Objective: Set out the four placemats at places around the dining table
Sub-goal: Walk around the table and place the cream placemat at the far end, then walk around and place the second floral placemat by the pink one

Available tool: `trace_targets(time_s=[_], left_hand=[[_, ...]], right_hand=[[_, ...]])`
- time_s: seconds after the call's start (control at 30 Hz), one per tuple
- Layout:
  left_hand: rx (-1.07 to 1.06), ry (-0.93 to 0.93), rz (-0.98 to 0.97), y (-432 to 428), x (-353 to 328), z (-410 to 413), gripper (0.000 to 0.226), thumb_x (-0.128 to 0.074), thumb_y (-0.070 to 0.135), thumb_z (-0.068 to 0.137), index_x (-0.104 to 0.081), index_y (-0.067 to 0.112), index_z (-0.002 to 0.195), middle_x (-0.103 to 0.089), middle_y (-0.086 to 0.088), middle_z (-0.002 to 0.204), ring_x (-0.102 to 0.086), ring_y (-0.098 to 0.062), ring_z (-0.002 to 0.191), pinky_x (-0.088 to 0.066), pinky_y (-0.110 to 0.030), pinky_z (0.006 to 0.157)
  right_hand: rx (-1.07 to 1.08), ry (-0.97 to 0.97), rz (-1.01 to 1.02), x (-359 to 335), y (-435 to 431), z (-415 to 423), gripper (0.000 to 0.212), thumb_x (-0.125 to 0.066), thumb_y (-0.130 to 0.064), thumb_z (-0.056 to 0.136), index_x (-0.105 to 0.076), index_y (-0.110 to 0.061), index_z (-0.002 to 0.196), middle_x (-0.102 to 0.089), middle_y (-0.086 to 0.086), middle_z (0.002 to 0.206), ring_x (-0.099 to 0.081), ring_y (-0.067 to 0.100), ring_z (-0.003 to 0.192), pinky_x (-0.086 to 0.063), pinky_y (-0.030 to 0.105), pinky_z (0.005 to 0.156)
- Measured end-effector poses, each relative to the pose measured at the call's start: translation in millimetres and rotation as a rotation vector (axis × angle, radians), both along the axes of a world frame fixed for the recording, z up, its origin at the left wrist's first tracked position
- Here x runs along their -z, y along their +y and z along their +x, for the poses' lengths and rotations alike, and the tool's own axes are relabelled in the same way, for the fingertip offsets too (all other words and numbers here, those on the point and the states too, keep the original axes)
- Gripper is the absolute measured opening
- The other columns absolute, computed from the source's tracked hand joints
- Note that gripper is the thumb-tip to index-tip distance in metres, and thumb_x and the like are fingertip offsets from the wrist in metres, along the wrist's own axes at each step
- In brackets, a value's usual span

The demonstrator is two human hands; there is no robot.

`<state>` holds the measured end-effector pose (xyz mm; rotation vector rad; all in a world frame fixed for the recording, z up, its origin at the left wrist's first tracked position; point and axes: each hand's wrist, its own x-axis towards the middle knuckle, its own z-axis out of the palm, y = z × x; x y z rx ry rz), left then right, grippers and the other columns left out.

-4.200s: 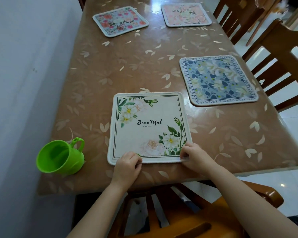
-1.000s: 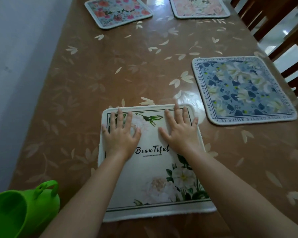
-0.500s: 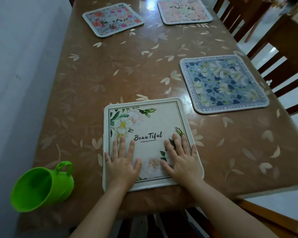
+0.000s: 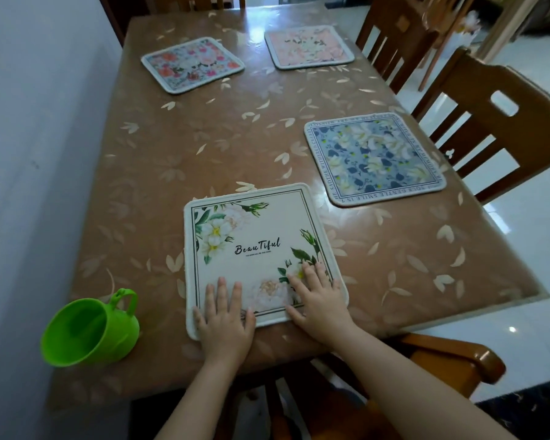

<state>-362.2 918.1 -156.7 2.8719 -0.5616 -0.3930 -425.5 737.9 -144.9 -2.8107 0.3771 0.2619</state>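
Note:
A white placemat [image 4: 258, 236] printed with flowers and "Beautiful" lies flat at the near end of the brown table [image 4: 223, 144]. My left hand [image 4: 224, 322] rests flat, fingers spread, on its near left corner. My right hand [image 4: 319, 300] lies flat on its near right corner. A blue floral placemat [image 4: 373, 158] sits at the right side. A red-and-pink floral placemat [image 4: 192, 63] lies at the far left, and a pale pink placemat [image 4: 308, 47] at the far right.
A green plastic cup [image 4: 89, 331] lies tilted near the table's front left corner. Wooden chairs [image 4: 502, 128] stand along the right side and one [image 4: 442, 360] below me. A white wall [image 4: 29, 154] runs along the left.
Both hands have slid back along the white placemat from its far half to its near corners. The view has pulled back from the table.

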Motion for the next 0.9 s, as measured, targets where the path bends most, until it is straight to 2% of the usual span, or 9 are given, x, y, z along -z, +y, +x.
trace_targets(time_s=[0.1, 0.17, 0.23, 0.33, 0.43, 0.5, 0.63, 0.77, 0.9], left_hand=[[0.023, -0.052, -0.078, -8.6, -20.8, -10.2, 0.058, -0.06, 0.028, 0.083, -0.039, 0.011, 0.135, -0.034, -0.018, 0.144, -0.024, -0.038, 0.134, -0.021, -0.058, 0.104], [0.086, -0.146, -0.129, -19.4, -35.4, -15.9, 0.052, -0.059, 0.026, 0.078, -0.051, 0.006, 0.126, -0.048, -0.021, 0.133, -0.039, -0.043, 0.125, -0.031, -0.063, 0.096], [0.137, -0.197, -0.188, -35.7, -52.4, -21.4, 0.05, -0.05, 0.03, 0.077, -0.056, 0.005, 0.12, -0.055, -0.021, 0.127, -0.046, -0.044, 0.119, -0.036, -0.065, 0.09], [0.199, -0.237, -0.264, -66.6, -72.3, -32.2, 0.048, -0.045, 0.03, 0.077, -0.058, 0.006, 0.117, -0.058, -0.02, 0.123, -0.049, -0.042, 0.116, -0.038, -0.064, 0.089], [0.278, -0.272, -0.329, -99.3, -86.9, -45.8, 0.047, -0.044, 0.027, 0.077, -0.058, 0.006, 0.118, -0.059, -0.018, 0.123, -0.05, -0.039, 0.116, -0.039, -0.061, 0.09], [0.348, -0.301, -0.351, -120.6, -94.0, -55.0, 0.049, -0.039, 0.029, 0.078, -0.058, 0.006, 0.117, -0.06, -0.018, 0.122, -0.052, -0.038, 0.115, -0.042, -0.058, 0.089], [0.429, -0.303, -0.38, -170.5, -104.0, -80.0, 0.047, -0.041, 0.029, 0.079, -0.057, 0.007, 0.118, -0.059, -0.016, 0.124, -0.051, -0.037, 0.117, -0.043, -0.058, 0.091], [0.473, -0.261, -0.399, -232.1, -109.7, -112.3, 0.044, -0.054, 0.027, 0.076, -0.059, 0.009, 0.116, -0.059, -0.014, 0.124, -0.049, -0.037, 0.118, -0.042, -0.06, 0.091], [0.563, -0.244, -0.414, -302.6, -115.9, -149.3, 0.045, -0.046, 0.034, 0.077, -0.062, 0.011, 0.112, -0.061, -0.014, 0.121, -0.051, -0.036, 0.116, -0.041, -0.059, 0.09]], right_hand=[[-0.005, -0.028, -0.03, -18.2, -7.2, -8.4, 0.061, -0.042, -0.049, 0.088, -0.021, -0.026, 0.14, -0.02, 0.008, 0.152, -0.015, 0.025, 0.139, -0.001, 0.058, 0.11], [0.027, -0.092, -0.048, -34.2, -14.3, -16.0, 0.059, -0.041, -0.048, 0.089, -0.023, -0.025, 0.14, -0.025, 0.008, 0.15, -0.02, 0.024, 0.137, -0.001, 0.057, 0.111], [0.076, -0.164, -0.031, -52.4, -22.1, -21.8, 0.057, -0.045, -0.044, 0.088, -0.027, -0.023, 0.138, -0.029, 0.008, 0.148, -0.021, 0.023, 0.137, -0.004, 0.056, 0.111], [0.156, -0.303, -0.027, -82.7, -35.3, -31.0, 0.052, -0.055, -0.035, 0.085, -0.041, -0.018, 0.132, -0.042, 0.011, 0.141, -0.032, 0.026, 0.133, -0.013, 0.057, 0.109], [0.203, -0.426, -0.117, -104.2, -51.2, -49.0, 0.05, -0.072, -0.026, 0.072, -0.057, -0.01, 0.117, -0.059, 0.017, 0.124, -0.053, 0.034, 0.117, -0.034, 0.064, 0.095], [0.243, -0.454, -0.149, -114.5, -65.2, -64.6, 0.051, -0.076, -0.025, 0.067, -0.059, -0.01, 0.113, -0.062, 0.016, 0.118, -0.057, 0.033, 0.111, -0.042, 0.063, 0.088], [0.367, -0.491, -0.167, -125.5, -104.7, -101.5, 0.051, -0.077, -0.023, 0.066, -0.06, -0.01, 0.113, -0.064, 0.015, 0.115, -0.059, 0.034, 0.108, -0.042, 0.063, 0.088], [0.463, -0.504, -0.143, -133.3, -156.0, -144.4, 0.051, -0.078, -0.019, 0.067, -0.061, -0.009, 0.113, -0.063, 0.018, 0.116, -0.057, 0.036, 0.11, -0.039, 0.064, 0.089], [0.556, -0.497, -0.127, -139.2, -218.4, -197.5, 0.05, -0.076, -0.016, 0.069, -0.059, -0.008, 0.115, -0.062, 0.018, 0.118, -0.055, 0.037, 0.112, -0.04, 0.062, 0.092]])
